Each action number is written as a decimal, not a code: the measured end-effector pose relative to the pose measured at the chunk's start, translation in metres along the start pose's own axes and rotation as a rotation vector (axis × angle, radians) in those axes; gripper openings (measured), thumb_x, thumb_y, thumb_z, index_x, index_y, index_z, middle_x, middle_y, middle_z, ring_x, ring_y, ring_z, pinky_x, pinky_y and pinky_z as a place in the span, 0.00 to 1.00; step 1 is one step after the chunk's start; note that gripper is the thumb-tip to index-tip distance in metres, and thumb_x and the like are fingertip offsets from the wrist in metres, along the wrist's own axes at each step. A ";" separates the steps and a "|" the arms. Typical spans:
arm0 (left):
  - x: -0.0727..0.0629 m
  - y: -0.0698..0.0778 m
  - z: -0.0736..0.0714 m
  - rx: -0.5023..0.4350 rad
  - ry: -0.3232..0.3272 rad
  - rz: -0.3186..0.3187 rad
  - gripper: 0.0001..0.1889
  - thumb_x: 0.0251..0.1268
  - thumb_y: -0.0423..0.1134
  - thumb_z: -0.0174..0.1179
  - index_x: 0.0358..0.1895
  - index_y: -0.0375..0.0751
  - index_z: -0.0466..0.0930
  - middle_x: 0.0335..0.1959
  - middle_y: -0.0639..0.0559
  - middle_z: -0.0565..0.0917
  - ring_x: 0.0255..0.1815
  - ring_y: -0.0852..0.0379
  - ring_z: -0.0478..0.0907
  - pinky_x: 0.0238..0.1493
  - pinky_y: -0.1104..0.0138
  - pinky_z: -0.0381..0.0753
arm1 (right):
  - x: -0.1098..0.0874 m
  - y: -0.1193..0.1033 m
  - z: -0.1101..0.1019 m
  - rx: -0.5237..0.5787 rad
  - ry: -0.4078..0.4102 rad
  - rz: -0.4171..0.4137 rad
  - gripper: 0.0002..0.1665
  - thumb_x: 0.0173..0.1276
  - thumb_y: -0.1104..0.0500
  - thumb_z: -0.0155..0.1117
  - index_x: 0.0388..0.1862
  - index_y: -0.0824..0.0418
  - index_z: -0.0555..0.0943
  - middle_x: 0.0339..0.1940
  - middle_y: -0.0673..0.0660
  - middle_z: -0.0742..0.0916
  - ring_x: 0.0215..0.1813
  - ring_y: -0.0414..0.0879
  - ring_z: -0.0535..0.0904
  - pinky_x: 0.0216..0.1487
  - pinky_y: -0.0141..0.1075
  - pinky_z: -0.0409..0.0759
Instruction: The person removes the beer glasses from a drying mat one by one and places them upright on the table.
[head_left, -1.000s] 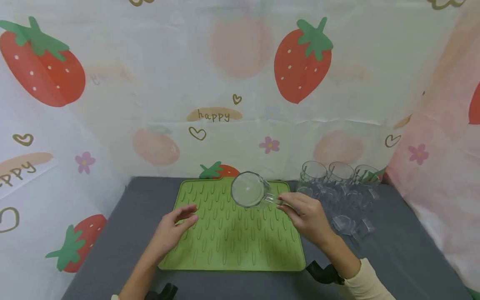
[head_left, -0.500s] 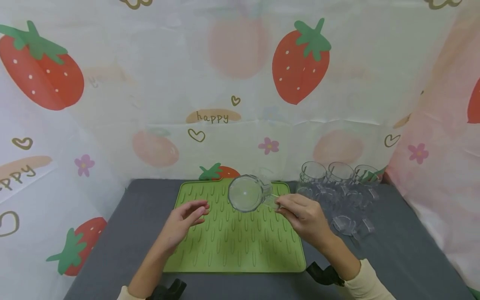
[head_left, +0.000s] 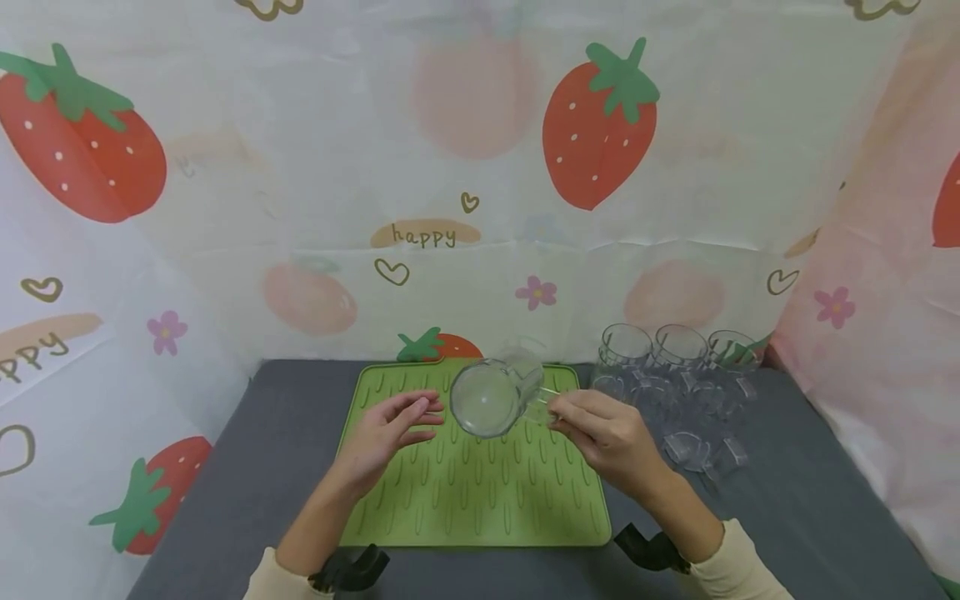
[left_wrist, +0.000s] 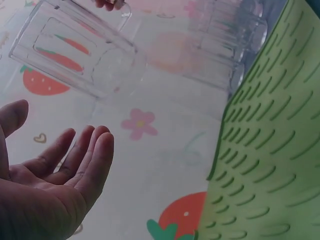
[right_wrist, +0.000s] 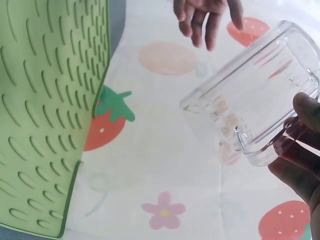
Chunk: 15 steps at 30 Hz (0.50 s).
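A clear glass mug (head_left: 486,398) is held in the air above the green ridged mat (head_left: 480,500), tilted. My right hand (head_left: 611,433) pinches its handle between thumb and fingers; the right wrist view shows the mug (right_wrist: 260,85) with the fingers (right_wrist: 300,170) round the handle. To the mug's left, my left hand (head_left: 386,437) hovers with fingers loosely extended, close to the glass but apart from it. In the left wrist view that hand (left_wrist: 55,185) is empty, palm turned up, below the mug (left_wrist: 75,50).
Several clear mugs (head_left: 681,354) stand in rows at the table's back right, the nearer ones hard to make out. A dark grey cloth (head_left: 795,483) covers the table. A strawberry-print curtain (head_left: 337,167) closes off the back and sides.
The left hand has moved right and slightly up, toward the mug. The mug has tilted further and dropped a little, its round end lower, while the right hand keeps its grip.
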<state>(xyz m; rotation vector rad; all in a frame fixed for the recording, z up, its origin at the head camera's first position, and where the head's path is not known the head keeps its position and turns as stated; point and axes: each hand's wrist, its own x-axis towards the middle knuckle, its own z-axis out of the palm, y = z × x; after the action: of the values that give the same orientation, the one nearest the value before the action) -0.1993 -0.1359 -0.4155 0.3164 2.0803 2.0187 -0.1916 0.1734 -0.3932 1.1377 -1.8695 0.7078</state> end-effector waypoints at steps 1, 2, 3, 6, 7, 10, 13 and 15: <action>0.001 0.000 0.001 -0.007 -0.003 -0.004 0.27 0.75 0.49 0.52 0.66 0.32 0.69 0.61 0.35 0.76 0.62 0.42 0.76 0.58 0.62 0.81 | 0.000 0.000 0.000 0.000 -0.002 -0.007 0.21 0.74 0.53 0.56 0.37 0.70 0.87 0.33 0.60 0.88 0.35 0.50 0.85 0.34 0.31 0.83; 0.002 0.000 0.001 -0.014 -0.007 -0.011 0.27 0.75 0.49 0.51 0.66 0.32 0.69 0.61 0.36 0.77 0.61 0.44 0.77 0.58 0.62 0.81 | 0.000 -0.001 0.000 -0.002 -0.005 -0.012 0.21 0.74 0.53 0.55 0.37 0.70 0.87 0.33 0.60 0.88 0.35 0.50 0.85 0.34 0.31 0.83; 0.003 0.000 0.002 -0.019 -0.010 -0.018 0.27 0.75 0.50 0.51 0.66 0.32 0.69 0.61 0.37 0.77 0.60 0.47 0.79 0.59 0.62 0.81 | 0.000 -0.001 0.000 -0.005 -0.008 -0.017 0.21 0.74 0.54 0.55 0.37 0.69 0.87 0.33 0.60 0.88 0.35 0.50 0.85 0.34 0.32 0.84; 0.006 0.001 0.003 -0.046 -0.030 -0.031 0.28 0.76 0.50 0.50 0.67 0.31 0.67 0.60 0.39 0.78 0.56 0.55 0.80 0.61 0.60 0.79 | -0.001 -0.003 0.001 -0.017 -0.012 -0.033 0.21 0.75 0.54 0.55 0.37 0.69 0.87 0.33 0.60 0.89 0.36 0.50 0.86 0.35 0.33 0.84; 0.006 0.001 0.003 -0.060 -0.036 -0.033 0.29 0.76 0.50 0.49 0.67 0.30 0.67 0.59 0.40 0.78 0.55 0.57 0.80 0.61 0.58 0.79 | -0.001 -0.003 0.002 -0.022 -0.013 -0.036 0.21 0.75 0.54 0.54 0.37 0.68 0.87 0.33 0.59 0.89 0.36 0.50 0.86 0.36 0.33 0.84; 0.008 0.004 0.005 -0.118 -0.066 -0.041 0.30 0.76 0.51 0.49 0.68 0.28 0.65 0.57 0.46 0.80 0.54 0.59 0.80 0.62 0.55 0.78 | -0.001 -0.003 0.002 -0.022 -0.016 -0.047 0.20 0.75 0.54 0.55 0.37 0.67 0.87 0.34 0.59 0.89 0.38 0.51 0.86 0.38 0.35 0.85; 0.010 0.006 0.007 -0.176 -0.101 -0.049 0.31 0.76 0.52 0.48 0.69 0.28 0.64 0.54 0.53 0.81 0.54 0.58 0.80 0.60 0.54 0.79 | 0.000 -0.005 0.003 -0.012 -0.016 -0.058 0.19 0.74 0.54 0.55 0.37 0.66 0.87 0.34 0.58 0.90 0.39 0.51 0.86 0.40 0.35 0.85; 0.012 0.008 0.008 -0.207 -0.130 -0.056 0.32 0.76 0.52 0.48 0.69 0.28 0.63 0.54 0.55 0.81 0.55 0.58 0.79 0.59 0.55 0.80 | 0.000 -0.006 0.003 -0.008 -0.014 -0.068 0.18 0.74 0.55 0.56 0.37 0.66 0.87 0.34 0.58 0.90 0.39 0.51 0.86 0.41 0.35 0.85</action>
<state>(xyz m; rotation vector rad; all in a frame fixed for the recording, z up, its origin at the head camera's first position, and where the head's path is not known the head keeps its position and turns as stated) -0.2084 -0.1240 -0.4084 0.3387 1.7664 2.0978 -0.1877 0.1684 -0.3941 1.1979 -1.8342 0.6547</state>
